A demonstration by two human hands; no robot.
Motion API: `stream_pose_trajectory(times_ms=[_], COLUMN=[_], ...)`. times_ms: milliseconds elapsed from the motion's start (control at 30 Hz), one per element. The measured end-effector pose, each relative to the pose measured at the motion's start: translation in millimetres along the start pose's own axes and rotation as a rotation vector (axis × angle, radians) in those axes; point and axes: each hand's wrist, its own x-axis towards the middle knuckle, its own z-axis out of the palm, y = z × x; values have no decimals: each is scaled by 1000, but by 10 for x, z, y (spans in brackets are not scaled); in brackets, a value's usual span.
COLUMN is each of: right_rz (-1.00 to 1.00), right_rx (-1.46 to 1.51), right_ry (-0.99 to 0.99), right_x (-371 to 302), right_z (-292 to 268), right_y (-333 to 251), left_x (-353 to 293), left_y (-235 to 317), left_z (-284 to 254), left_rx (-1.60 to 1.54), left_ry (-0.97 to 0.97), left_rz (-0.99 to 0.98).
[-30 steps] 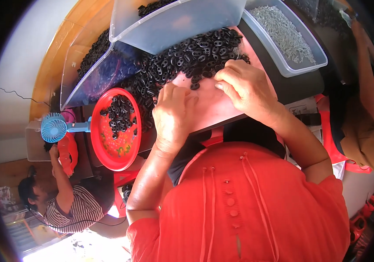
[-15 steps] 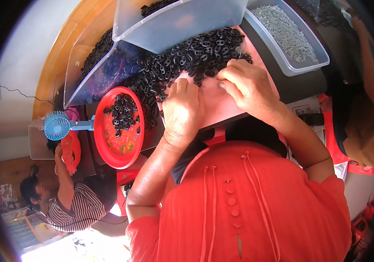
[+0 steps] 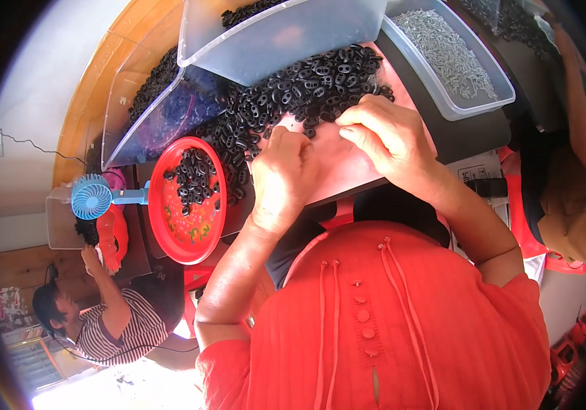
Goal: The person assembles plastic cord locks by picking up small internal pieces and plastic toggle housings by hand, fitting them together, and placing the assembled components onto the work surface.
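Nearest is the wearer's red buttoned shirt (image 3: pixel 306 335) with hanging cords. Beyond it, the left hand (image 3: pixel 282 171) is curled, fingers drawn together, over a flat pink sheet (image 3: pixel 347 164); whether it grips anything is hidden. The right hand (image 3: pixel 395 143) has its thumb and forefinger bent toward each other; I cannot tell if they pinch something. Small black oval plastic pieces with two holes (image 3: pixel 313 85) are heaped just past both hands, and more lie in a round red patterned plate (image 3: pixel 168 219) to the left. Farther off stand a large translucent plastic bin (image 3: pixel 293 44) and, rightward, a shallow clear tub (image 3: pixel 469 111) of thin pale rods (image 3: pixel 443 51).
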Motion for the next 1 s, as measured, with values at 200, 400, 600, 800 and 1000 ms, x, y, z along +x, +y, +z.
stream_pose_trajectory(times_ms=[200,400,600,800,1000], right_rz=[152,132,-16,112,235], right_rx=[428,491,341,350,388], right_ry=[-142,-278,-237,-248,-252], right_x=[-23,-34,-36,77,42], right_z=[110,169,347,326,332], right_y=[-191,-324,-360,-286,-242], left_x=[-143,-363,-403,-170,100], left_y=[365,363,279,-113,-315], left_z=[-294,-400,-489,-417,-211], left_rx=[-1119,-1370,-1239,-185,345], left_ry=[-91,-51,-33,111,-72], left_rz=[-842,-989,-970,-215,-32])
